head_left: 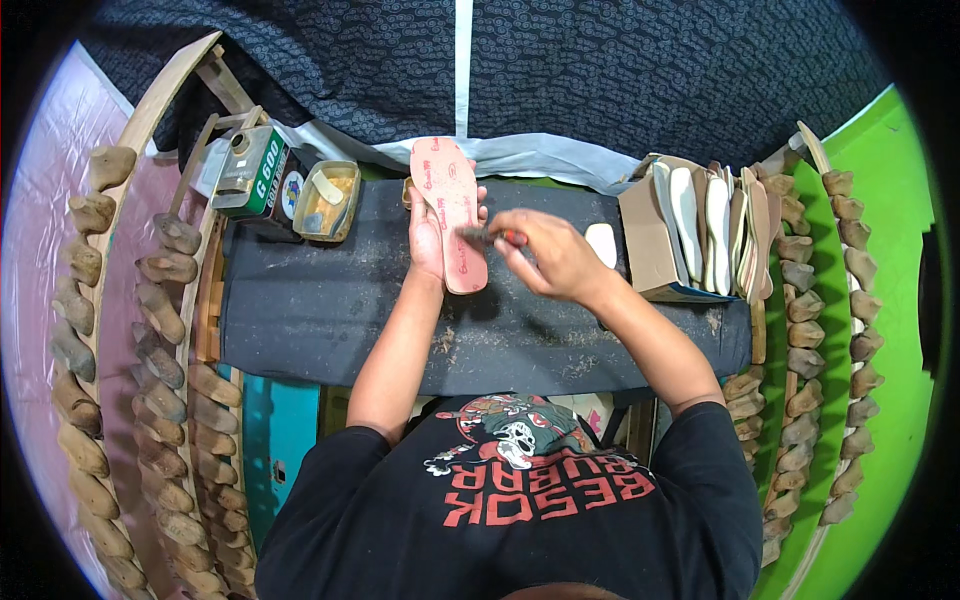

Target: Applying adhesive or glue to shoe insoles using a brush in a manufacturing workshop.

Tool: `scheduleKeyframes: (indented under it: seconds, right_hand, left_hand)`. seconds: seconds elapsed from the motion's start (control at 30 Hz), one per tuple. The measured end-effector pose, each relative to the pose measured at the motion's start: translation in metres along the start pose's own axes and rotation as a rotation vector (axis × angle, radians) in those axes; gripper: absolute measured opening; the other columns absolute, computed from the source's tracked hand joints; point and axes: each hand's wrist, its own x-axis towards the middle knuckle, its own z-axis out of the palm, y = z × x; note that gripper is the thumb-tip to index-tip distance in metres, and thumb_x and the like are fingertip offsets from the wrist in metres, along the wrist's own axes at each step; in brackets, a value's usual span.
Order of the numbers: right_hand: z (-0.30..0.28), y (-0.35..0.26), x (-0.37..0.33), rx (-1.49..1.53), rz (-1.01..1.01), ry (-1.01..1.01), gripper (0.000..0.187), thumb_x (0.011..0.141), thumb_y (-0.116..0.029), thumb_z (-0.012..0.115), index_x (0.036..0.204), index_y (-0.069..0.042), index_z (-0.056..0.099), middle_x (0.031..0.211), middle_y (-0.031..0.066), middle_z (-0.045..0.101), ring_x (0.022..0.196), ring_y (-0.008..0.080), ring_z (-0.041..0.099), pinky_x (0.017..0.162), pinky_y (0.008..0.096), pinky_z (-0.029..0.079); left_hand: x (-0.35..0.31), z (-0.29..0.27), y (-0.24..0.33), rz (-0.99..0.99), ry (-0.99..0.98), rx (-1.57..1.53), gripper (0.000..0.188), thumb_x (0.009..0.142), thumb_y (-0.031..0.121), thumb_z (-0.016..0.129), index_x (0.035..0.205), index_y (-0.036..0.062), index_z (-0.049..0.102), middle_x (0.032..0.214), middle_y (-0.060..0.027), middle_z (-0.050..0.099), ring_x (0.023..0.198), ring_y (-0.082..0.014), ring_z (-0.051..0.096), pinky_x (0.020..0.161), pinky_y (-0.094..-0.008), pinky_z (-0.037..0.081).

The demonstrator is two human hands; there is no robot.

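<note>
Right hand [548, 252] grips what looks like a brush [487, 236] at the pink insole's [452, 212] edge, left hand [428, 238] clasping it.

Pink insole [452, 210], printed side up, lies lengthwise over the dark desk [320, 310]; a red-handled brush [490, 236] touches its middle.

Wooden shoe lasts [165, 360] line both sides; a green can [252, 165] stands beside a glue tin [327, 200].
</note>
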Motion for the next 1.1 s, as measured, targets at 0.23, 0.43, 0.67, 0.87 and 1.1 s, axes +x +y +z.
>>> scheduleKeyframes:
  seconds: [0.23,0.43,0.67,0.87,1.1]
  right_hand:
    - [-0.018,-0.002,0.004,-0.009,0.039,0.033,0.015,0.093,-0.005,0.063,0.107,-0.001,0.061,0.092,0.0156,0.068,0.081,0.033,0.07,0.075,0.0401,0.056]
    - [-0.025,-0.004,0.008,-0.165,-0.072,0.053,0.021,0.088,-0.002,0.066,0.108,0.001,0.061,0.092,0.0152,0.068,0.08,0.0336,0.069,0.074,0.0409,0.056]
    - [-0.009,-0.023,-0.009,0.01,-0.086,-0.051,0.019,0.088,-0.01,0.07,0.103,-0.003,0.06,0.082,0.0139,0.065,0.073,0.0326,0.068,0.067,0.0431,0.055]
    - [-0.023,0.013,0.012,-0.057,0.107,0.187,0.021,0.088,-0.004,0.067,0.107,0.0,0.061,0.089,0.0155,0.069,0.076,0.0324,0.07,0.071,0.0417,0.057]
    - [-0.002,-0.026,-0.007,0.059,-0.111,0.005,0.019,0.084,-0.007,0.07,0.099,-0.001,0.061,0.077,0.012,0.064,0.069,0.0313,0.067,0.067,0.041,0.054]
  left_hand:
    - [0.008,0.015,-0.013,-0.105,-0.15,0.015,0.076,0.105,0.068,0.022,0.159,0.0159,0.035,0.157,-0.01,0.046,0.113,-0.0292,0.066,0.09,-0.0448,0.059]
    - [0.007,0.022,-0.016,-0.108,-0.109,-0.025,0.075,0.105,0.067,0.024,0.159,0.0166,0.035,0.155,-0.0089,0.049,0.113,-0.0291,0.066,0.09,-0.0445,0.06]
    - [0.006,0.01,-0.018,-0.114,-0.088,-0.057,0.075,0.104,0.067,0.027,0.155,0.0137,0.041,0.152,-0.0082,0.052,0.113,-0.0298,0.067,0.088,-0.0465,0.061]
    - [0.003,0.026,-0.035,-0.153,-0.106,-0.104,0.076,0.106,0.065,0.02,0.157,0.0117,0.037,0.153,-0.0116,0.051,0.125,-0.0289,0.06,0.1,-0.044,0.055]
    - [0.006,0.003,-0.027,-0.232,-0.238,-0.183,0.075,0.106,0.063,0.023,0.157,0.0102,0.037,0.154,-0.0164,0.048,0.12,-0.0375,0.063,0.097,-0.054,0.056]
